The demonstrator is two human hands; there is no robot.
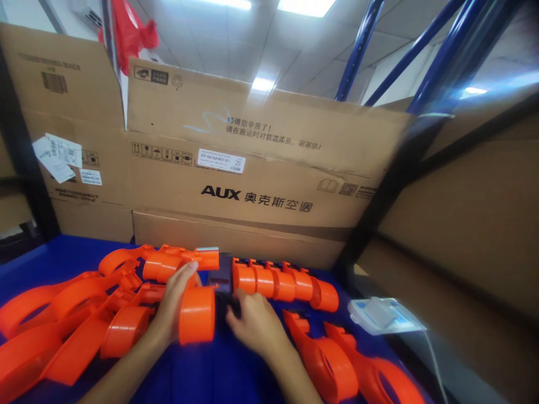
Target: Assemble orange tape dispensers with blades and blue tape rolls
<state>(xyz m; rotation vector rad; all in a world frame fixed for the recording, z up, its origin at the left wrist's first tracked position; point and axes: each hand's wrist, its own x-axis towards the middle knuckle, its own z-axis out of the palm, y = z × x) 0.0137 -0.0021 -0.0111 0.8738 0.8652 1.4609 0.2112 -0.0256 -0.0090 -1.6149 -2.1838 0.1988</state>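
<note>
An orange plastic tape dispenser (197,315), its broad curved band facing me, is in my left hand (177,300); the fingers wrap round its far side and are partly hidden. Close by on the right, my right hand (255,320) is closed on a small black piece (231,303), blurred and half covered by the fingers. That piece is near the dispenser; whether they touch I cannot tell. Behind the hands stands a dark box-like object (220,274). A silvery strip (208,248) lies along the top of an orange end above my left thumb.
Several orange dispensers (78,348) lie in overlapping rows at left on the blue tabletop (181,373). A tight row (283,285) with black bits stands behind my right hand; more (332,365) lie at right beside a pale corded device (383,315). Cardboard (252,191) walls the back.
</note>
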